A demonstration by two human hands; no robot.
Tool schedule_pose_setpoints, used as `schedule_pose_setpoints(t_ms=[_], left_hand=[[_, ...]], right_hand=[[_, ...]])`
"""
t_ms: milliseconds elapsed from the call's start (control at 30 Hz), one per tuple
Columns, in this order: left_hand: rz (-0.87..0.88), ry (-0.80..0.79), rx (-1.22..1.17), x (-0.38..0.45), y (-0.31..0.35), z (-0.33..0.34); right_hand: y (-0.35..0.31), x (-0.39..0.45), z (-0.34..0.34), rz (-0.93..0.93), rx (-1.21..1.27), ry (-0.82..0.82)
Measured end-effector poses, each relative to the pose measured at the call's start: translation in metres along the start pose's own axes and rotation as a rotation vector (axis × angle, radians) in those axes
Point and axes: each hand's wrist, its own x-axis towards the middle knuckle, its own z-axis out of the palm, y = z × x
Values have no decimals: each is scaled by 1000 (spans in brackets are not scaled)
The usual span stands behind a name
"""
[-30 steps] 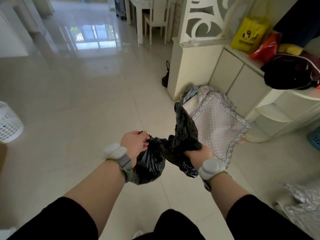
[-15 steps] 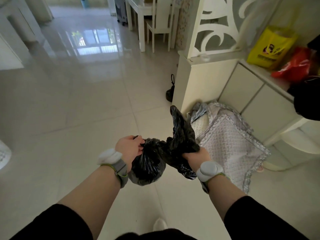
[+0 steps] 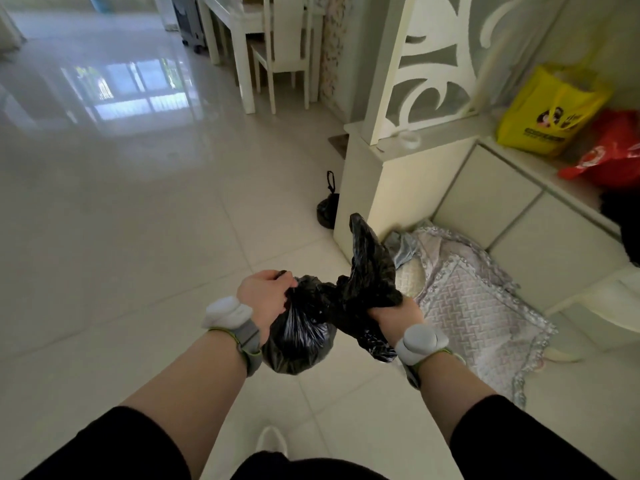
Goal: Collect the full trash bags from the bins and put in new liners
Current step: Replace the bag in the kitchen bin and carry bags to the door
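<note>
A full black trash bag (image 3: 298, 337) hangs in front of me above the tiled floor, its round bottom sagging between my wrists. My left hand (image 3: 265, 294) is closed on the gathered neck at the bag's top left. My right hand (image 3: 393, 311) grips the other part of the bag's mouth, and a twisted flap of black plastic (image 3: 369, 258) sticks up above it. A second small tied black bag (image 3: 327, 209) sits on the floor at the corner of the white partition.
A white partition and low cabinet (image 3: 491, 209) run along the right, with a yellow bag (image 3: 550, 112) and a red bag (image 3: 613, 154) on top. A quilted grey mat (image 3: 474, 306) lies on the floor beside it. White table and chair (image 3: 277, 46) stand ahead. Open tiled floor spreads left.
The view has moved forward and turned toward the partition; the white basket at the left has left the frame. Both hands keep the same hold on the bag.
</note>
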Motion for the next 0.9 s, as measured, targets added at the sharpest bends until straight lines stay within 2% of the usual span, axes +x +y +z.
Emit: schedule_pose_setpoints(t_ms=[233,467,533,600,767,900], left_hand=[[37,-93,129,124,67,-20],[-18,-17,187,227,116,-18],[-53,7,151,271,134,-16],[-74,-16,214,313,152,-16],[-16,-7,430,403,197,-11],[51,-63,571,455,222,-1]], right_hand=[[-92,85,43,5,32,26],[-159,183,76,-29,-51,0],[-182,225,89,-22,28,-10],[-205,263,97,18,80,-1],[-282,353,114,-74,-101,5],[-326,398,127,-107,-180,2]])
